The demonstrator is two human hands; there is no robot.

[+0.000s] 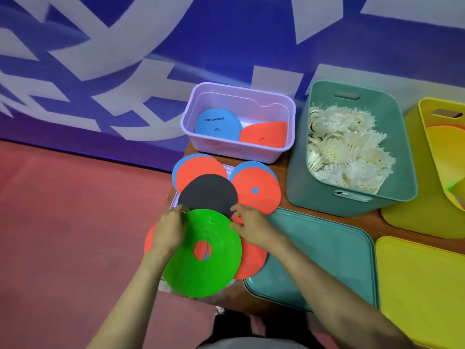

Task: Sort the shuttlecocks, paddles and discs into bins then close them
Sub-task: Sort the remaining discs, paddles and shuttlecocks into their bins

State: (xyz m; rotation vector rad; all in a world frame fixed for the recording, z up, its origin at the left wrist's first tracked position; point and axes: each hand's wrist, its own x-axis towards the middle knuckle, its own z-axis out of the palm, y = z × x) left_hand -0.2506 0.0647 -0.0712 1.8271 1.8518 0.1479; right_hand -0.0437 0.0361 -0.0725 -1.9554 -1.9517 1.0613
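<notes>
Two bare forearms reach in from the near edge of the table, and between them lies the green disc [201, 275], a flat ring with a round hole in its middle. It overhangs the table's [372, 222] near left corner. The left hand [168, 230] grips the disc's far left rim, its fingers curled round the edge. The right hand [251, 225] sits at the far right rim with bent fingers. Its thumb touches the green edge and its forefinger reaches over the black disc [208, 195]. Whether it truly pinches either one cannot be told.

Orange discs [251, 258] show beneath the green one on both sides and through its hole. The black disc lies just beyond, partly under the green rim. Behind it, along the left edge, are two more stacks, each an orange disc on a blue one. One is on the left [198, 170], and the other on the right [256, 197] shows blue through its small hole. Bits of a pale lid [225, 170] show under them.

At the far left corner stands an open purple bin [234, 152], holding a blue disc [216, 124] and an orange disc [264, 134]. To its right a teal bin [327, 202] is heaped with white shuttlecocks [347, 147]. Its teal lid [322, 253] lies flat in front of it, touching the orange discs. At the right edge a yellow bin [425, 117] stands tilted. Its contents are orange and yellow but too cut off to name. A yellow lid [422, 285] lies at the near right corner.
</notes>
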